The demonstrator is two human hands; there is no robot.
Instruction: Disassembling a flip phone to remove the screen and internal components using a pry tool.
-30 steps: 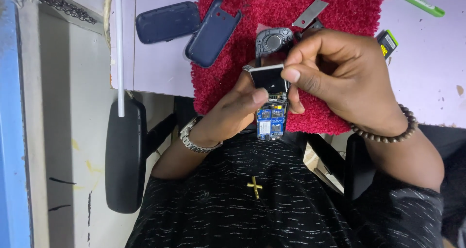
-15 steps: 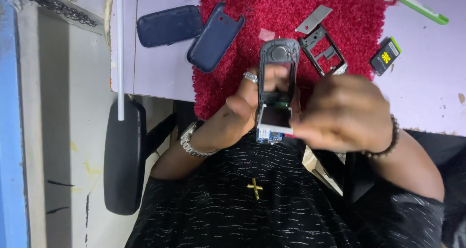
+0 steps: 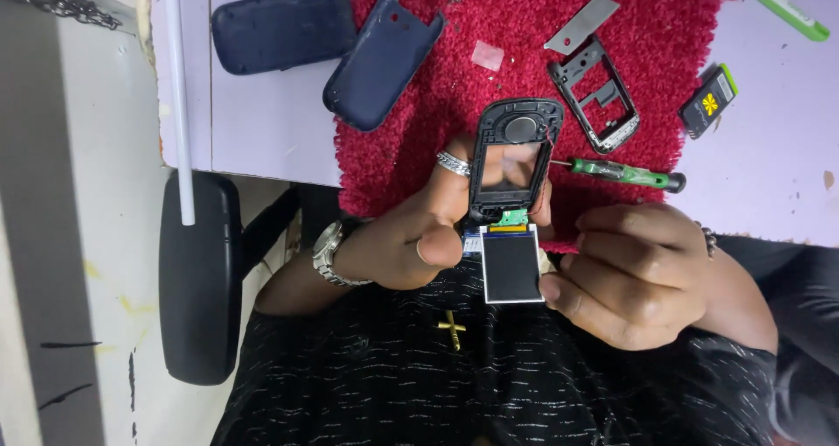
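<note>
Since half a second ago, the small rectangular display module with a white border (image 3: pixel 511 263) has swung down out of the black oval-topped phone frame (image 3: pixel 514 159), and the right hand has dropped lower to meet it. Now the left hand (image 3: pixel 418 236), wearing a silver ring and a metal wristwatch, closes its grip around the frame, holding it upright over the near edge of the red shaggy mat (image 3: pixel 524 53). The right hand (image 3: pixel 645 276) pinches the display module's right edge with its fingertips, curled shut on it. Frame and display hang joined just above the person's black patterned shirt. On the mat lie a green-handled screwdriver (image 3: pixel 631 174), touching nothing held, a grey inner phone chassis (image 3: pixel 599 95) and a dark blue curved back cover (image 3: pixel 380 57). A dark blue flat cover (image 3: pixel 281 28) and a black battery with yellow mark (image 3: pixel 709 102) rest on the lilac counter (image 3: pixel 769 158).
</note>
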